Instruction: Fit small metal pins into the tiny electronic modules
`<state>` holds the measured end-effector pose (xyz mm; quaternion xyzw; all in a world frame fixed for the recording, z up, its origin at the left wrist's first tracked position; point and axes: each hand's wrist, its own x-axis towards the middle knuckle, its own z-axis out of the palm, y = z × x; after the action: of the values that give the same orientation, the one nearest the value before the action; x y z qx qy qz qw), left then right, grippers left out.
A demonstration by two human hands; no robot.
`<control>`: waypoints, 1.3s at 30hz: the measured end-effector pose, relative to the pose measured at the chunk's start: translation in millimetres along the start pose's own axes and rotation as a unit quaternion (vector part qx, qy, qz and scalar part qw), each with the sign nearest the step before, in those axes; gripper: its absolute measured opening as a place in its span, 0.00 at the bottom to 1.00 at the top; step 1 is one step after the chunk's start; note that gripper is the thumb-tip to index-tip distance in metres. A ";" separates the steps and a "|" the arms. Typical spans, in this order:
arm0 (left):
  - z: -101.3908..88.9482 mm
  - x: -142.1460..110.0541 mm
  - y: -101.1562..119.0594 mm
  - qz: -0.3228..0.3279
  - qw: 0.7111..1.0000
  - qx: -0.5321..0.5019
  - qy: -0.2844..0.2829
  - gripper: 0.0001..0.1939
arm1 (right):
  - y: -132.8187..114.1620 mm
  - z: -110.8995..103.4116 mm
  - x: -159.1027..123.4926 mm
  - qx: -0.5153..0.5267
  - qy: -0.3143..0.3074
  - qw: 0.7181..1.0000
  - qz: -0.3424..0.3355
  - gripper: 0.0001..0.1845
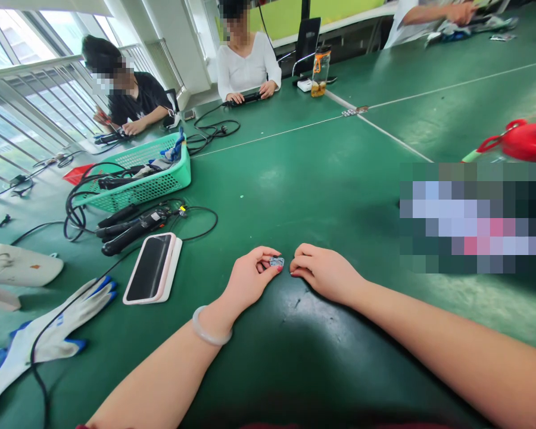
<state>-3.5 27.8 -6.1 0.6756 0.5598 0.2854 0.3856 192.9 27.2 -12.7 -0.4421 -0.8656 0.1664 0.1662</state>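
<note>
Between the thumb and fingers of my left hand (250, 277) is a small grey-blue part (276, 261) with a dark bit at its top edge; its exact kind is too small to tell. My left wrist wears a pale bangle (211, 328). Just to the right, my right hand (324, 271) has its fingers curled together over the table, a small gap away from the part. Whatever those fingers may pinch is hidden. Both hands are low over the green table (268, 179).
To the left lie a phone (150, 268), black corded tools (136, 229), a white-and-blue glove (58, 328) and a green basket (147, 185) of cords and tools. A bottle (320, 74) stands farther back. Several people sit around the table. A red object (529, 141) is at right, beside a blurred-out patch.
</note>
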 end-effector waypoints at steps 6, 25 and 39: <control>0.6 -0.5 0.8 0.001 1.000 -0.003 -0.004 0.14 | -1.4 0.1 -0.4 -0.001 -0.002 1.000 -0.002 0.09; -0.5 -2.5 5.8 -0.012 1.000 0.022 -0.008 0.14 | -7.1 1.0 -6.9 0.073 0.082 0.994 0.024 0.08; 0.3 -5.4 8.9 0.016 0.996 -0.050 -0.074 0.13 | -15.1 7.2 -7.8 0.163 0.182 0.969 -0.019 0.06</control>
<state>0.4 21.7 1.4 0.6836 0.5039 0.2686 0.4546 183.4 11.4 -13.6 -0.4150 -0.7902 0.2187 0.3943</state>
